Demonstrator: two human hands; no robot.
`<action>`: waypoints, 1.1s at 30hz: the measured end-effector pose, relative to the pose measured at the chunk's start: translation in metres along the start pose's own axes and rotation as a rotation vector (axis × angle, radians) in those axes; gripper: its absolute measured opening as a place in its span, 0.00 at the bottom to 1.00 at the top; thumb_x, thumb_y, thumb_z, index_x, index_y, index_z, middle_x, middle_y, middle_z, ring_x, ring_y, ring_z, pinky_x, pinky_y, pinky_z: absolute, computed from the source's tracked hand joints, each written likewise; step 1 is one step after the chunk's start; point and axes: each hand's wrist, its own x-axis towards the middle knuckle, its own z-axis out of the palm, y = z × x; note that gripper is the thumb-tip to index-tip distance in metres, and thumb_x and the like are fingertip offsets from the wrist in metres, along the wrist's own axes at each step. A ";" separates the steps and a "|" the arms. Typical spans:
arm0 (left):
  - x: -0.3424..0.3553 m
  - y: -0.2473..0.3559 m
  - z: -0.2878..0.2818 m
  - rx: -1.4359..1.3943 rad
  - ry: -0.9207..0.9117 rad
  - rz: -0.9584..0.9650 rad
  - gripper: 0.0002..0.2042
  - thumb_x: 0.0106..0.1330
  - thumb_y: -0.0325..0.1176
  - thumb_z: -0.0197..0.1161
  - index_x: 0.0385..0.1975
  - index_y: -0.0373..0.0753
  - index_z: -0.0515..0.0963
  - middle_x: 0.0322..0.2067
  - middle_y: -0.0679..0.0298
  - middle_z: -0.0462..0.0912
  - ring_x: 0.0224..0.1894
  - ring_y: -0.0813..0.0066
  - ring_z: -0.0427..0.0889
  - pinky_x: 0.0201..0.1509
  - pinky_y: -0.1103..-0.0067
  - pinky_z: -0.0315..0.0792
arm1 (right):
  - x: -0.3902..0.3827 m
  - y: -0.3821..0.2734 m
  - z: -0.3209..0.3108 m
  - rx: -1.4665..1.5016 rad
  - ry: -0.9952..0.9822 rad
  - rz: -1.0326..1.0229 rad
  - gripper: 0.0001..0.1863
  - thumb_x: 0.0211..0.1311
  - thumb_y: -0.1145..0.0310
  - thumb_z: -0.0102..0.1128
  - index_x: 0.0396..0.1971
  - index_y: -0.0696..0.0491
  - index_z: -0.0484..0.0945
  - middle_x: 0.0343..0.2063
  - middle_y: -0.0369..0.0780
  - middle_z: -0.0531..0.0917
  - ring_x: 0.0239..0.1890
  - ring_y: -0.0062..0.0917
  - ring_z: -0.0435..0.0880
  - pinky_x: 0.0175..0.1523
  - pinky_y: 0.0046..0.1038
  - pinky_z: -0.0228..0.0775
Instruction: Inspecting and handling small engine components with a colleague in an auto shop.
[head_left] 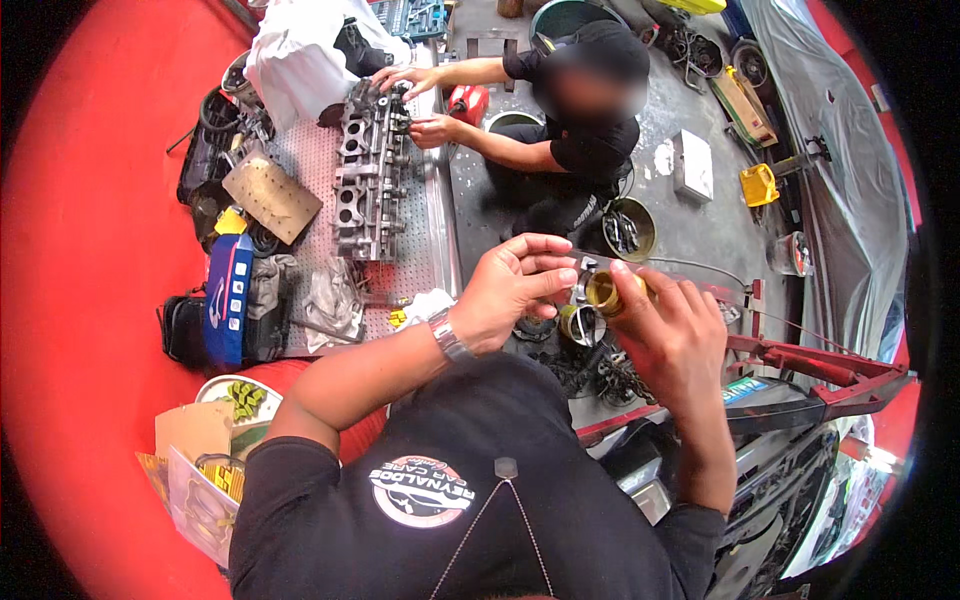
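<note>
My right hand [672, 335] is closed round a small, round, yellow-brown hollow thing [603, 292], like a little cup or a roll; its exact kind I cannot make out. Close to its left side is my left hand [515, 290], wearing a metal watch [449, 337]. The left thumb and fingertips are drawn together beside a small shiny piece [583, 268]; whether they grip it is unclear. Both hands are raised in front of my chest, above the floor. Beyond them, a metal engine cylinder head [368, 190] lies on the perforated worktable [312, 225].
A co-worker [590, 130] crouches across from me, both hands on the cylinder head. Left on the worktable are a tan plate [270, 197], a blue box [228, 300] and rags [333, 303]. A red metal arm [820, 365] juts in at right. Buckets [630, 228] stand on the floor.
</note>
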 end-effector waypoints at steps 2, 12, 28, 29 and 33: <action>0.000 -0.003 0.009 0.015 0.009 0.028 0.19 0.62 0.32 0.69 0.52 0.43 0.73 0.40 0.71 0.83 0.35 0.84 0.82 0.32 0.84 0.77 | -0.002 0.001 -0.009 -0.137 -0.039 -0.033 0.36 0.45 0.64 0.68 0.61 0.41 0.73 0.43 0.36 0.80 0.36 0.26 0.77 0.38 0.30 0.65; -0.007 -0.014 0.038 0.014 0.004 0.060 0.18 0.62 0.32 0.69 0.51 0.43 0.73 0.38 0.71 0.83 0.34 0.84 0.82 0.31 0.85 0.77 | -0.015 0.006 -0.035 -0.306 -0.054 -0.100 0.30 0.53 0.65 0.62 0.60 0.42 0.74 0.41 0.36 0.80 0.35 0.24 0.77 0.37 0.29 0.63; -0.006 -0.023 0.055 -0.029 -0.013 0.058 0.17 0.62 0.32 0.69 0.49 0.42 0.73 0.36 0.70 0.83 0.33 0.83 0.83 0.28 0.87 0.77 | -0.015 0.008 -0.061 -0.363 -0.107 -0.132 0.29 0.53 0.67 0.60 0.60 0.43 0.75 0.41 0.36 0.80 0.35 0.24 0.77 0.38 0.28 0.63; -0.006 -0.023 0.056 -0.041 -0.014 0.064 0.17 0.62 0.32 0.69 0.48 0.41 0.73 0.36 0.70 0.83 0.33 0.83 0.83 0.28 0.87 0.77 | -0.014 0.008 -0.062 -0.360 -0.108 -0.137 0.29 0.53 0.67 0.60 0.60 0.43 0.75 0.41 0.36 0.80 0.35 0.24 0.77 0.38 0.28 0.63; -0.005 -0.025 0.055 -0.045 -0.015 0.075 0.17 0.61 0.33 0.70 0.48 0.41 0.73 0.34 0.69 0.83 0.32 0.83 0.83 0.28 0.87 0.77 | -0.012 0.007 -0.065 -0.382 -0.124 -0.151 0.29 0.53 0.67 0.59 0.60 0.43 0.75 0.41 0.37 0.79 0.36 0.25 0.77 0.38 0.28 0.63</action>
